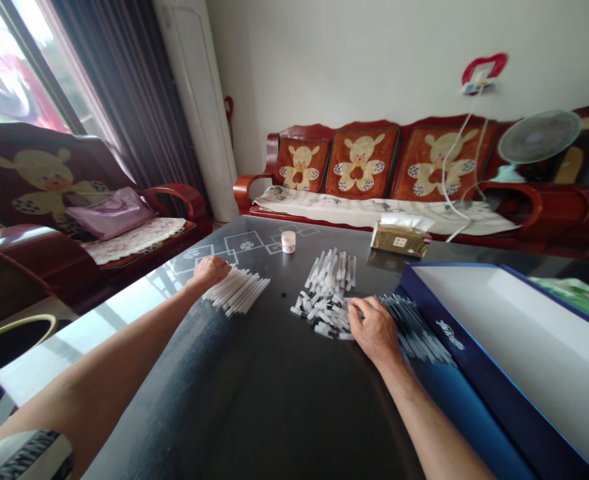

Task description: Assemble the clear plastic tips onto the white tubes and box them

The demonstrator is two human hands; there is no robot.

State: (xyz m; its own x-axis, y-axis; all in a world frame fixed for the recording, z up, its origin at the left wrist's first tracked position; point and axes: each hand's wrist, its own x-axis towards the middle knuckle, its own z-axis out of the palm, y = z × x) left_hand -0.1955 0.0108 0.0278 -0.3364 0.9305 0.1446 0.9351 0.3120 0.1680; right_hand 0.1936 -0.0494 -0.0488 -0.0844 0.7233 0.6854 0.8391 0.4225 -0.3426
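My left hand (213, 270) is closed at the far left end of a row of white pen barrels (239, 292), its fingertips mostly hidden behind the knuckles. Fingers curled down, my right hand (373, 325) rests at the right edge of a loose pile of white and black pen caps (324, 312). Whether a cap is between those fingers cannot be made out. Behind the pile lies a bunch of frosted white pen tubes (331, 270). Right of my right hand are many slim dark pen refills (419, 330). A tiny black piece (283, 295) lies between the groups.
A large blue box with a white inside (474, 347) takes up the table's right side. A small white jar (288, 242) and a gold tissue box (400, 239) stand toward the back of the dark glossy table (274, 400). Wooden sofas surround it.
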